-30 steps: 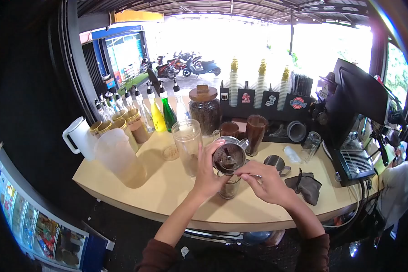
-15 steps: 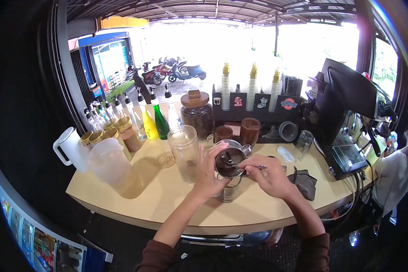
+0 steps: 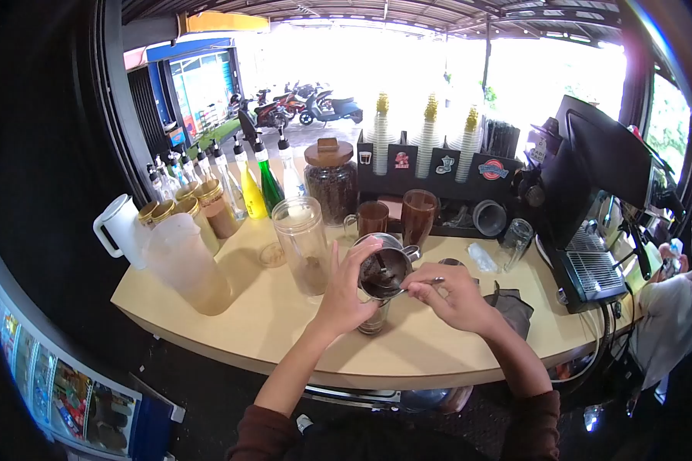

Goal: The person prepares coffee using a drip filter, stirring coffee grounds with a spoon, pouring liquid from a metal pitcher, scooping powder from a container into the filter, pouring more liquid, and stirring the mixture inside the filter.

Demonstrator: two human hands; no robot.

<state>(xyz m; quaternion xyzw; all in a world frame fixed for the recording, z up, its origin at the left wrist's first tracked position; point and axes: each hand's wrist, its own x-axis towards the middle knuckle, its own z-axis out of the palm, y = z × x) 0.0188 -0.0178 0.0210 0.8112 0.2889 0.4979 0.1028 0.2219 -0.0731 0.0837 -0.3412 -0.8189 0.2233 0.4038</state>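
My left hand [image 3: 347, 296] grips a metal cup [image 3: 383, 270], tilted so that its dark inside shows. Beneath the cup stands a small glass [image 3: 374, 318], partly hidden by the cup and my fingers. Pinched in my right hand [image 3: 450, 296] is a spoon [image 3: 432, 281], whose far end reaches the cup's mouth. A tall clear container [image 3: 301, 246] stands just left of my left hand. Behind the cup are a glass mug of brown liquid [image 3: 371, 220] and a tall brown glass [image 3: 419, 217].
A frosted pitcher [image 3: 184, 261], a white jug [image 3: 121, 230] and pump bottles [image 3: 269, 183] stand at the left. Behind are a bean jar [image 3: 331, 184] and cup rack [image 3: 438, 173]. A dark cloth [image 3: 513, 311] and coffee machine [image 3: 592, 261] lie right.
The view has shifted. My left hand still holds the cup over the glass, while the spoon in my right hand has moved about at the cup's mouth.
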